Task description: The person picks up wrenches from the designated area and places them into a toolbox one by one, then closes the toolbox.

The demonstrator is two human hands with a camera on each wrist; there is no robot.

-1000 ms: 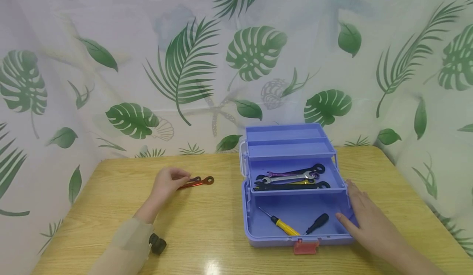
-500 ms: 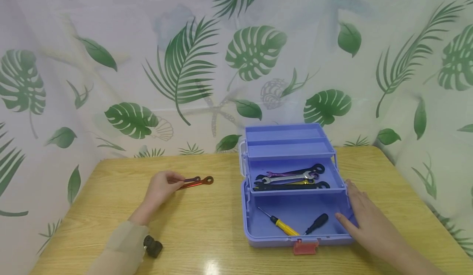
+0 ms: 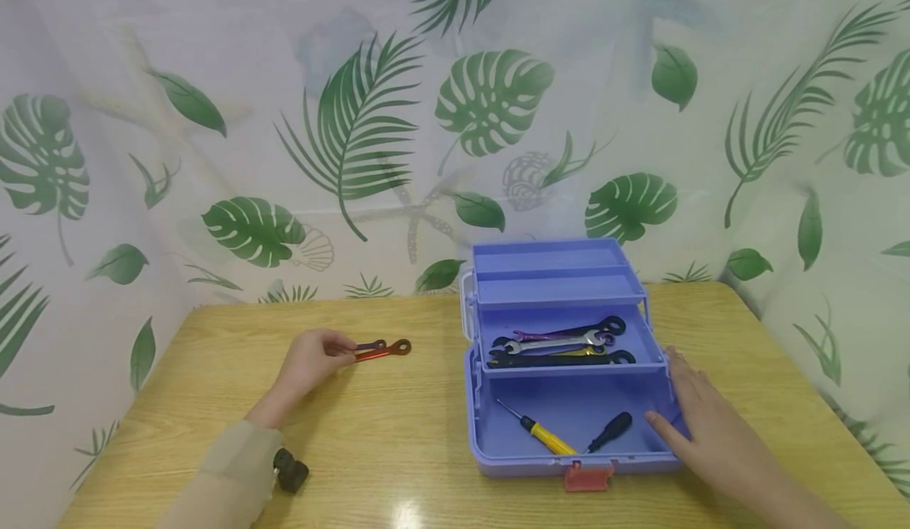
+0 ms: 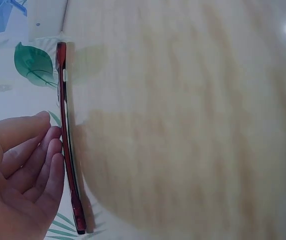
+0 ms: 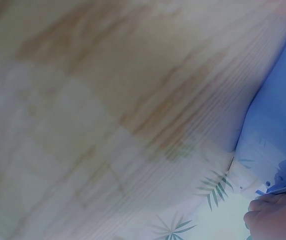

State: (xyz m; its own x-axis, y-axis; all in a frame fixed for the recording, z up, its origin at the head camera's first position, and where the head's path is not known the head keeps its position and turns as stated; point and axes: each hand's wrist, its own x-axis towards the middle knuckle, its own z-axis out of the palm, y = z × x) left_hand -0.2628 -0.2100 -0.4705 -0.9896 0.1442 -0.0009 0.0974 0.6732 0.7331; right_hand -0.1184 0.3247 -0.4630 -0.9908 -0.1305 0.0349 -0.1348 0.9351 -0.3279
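In the head view my left hand [image 3: 316, 362] is at the left ends of two wrenches on the table. A red wrench [image 3: 384, 351] lies nearer to me, and a smaller dark purple wrench [image 3: 371, 345] lies just behind it. The left wrist view has the loosely bent fingers [image 4: 50, 165] beside the red wrench [image 4: 69, 145], fingertips touching or almost touching it; nothing shows between thumb and fingers. My right hand [image 3: 718, 426] rests with extended fingers against the right side of a blue-purple toolbox [image 3: 569, 466], which stands open with raised trays.
The middle tray [image 3: 505, 316] holds several wrenches [image 3: 562, 346] in black, silver, purple and yellow. Below lie a yellow screwdriver [image 3: 547, 434] and a black-handled screwdriver [image 3: 610, 432]. A pink latch [image 3: 588, 478] hangs at the front. Behind the wooden table [image 3: 398, 434] hangs a leaf-print cloth [image 3: 384, 221].
My left hand has drawn back a little to the left, uncovering more of the small purple wrench. Both wrenches stay about where they were. My right hand has not moved.
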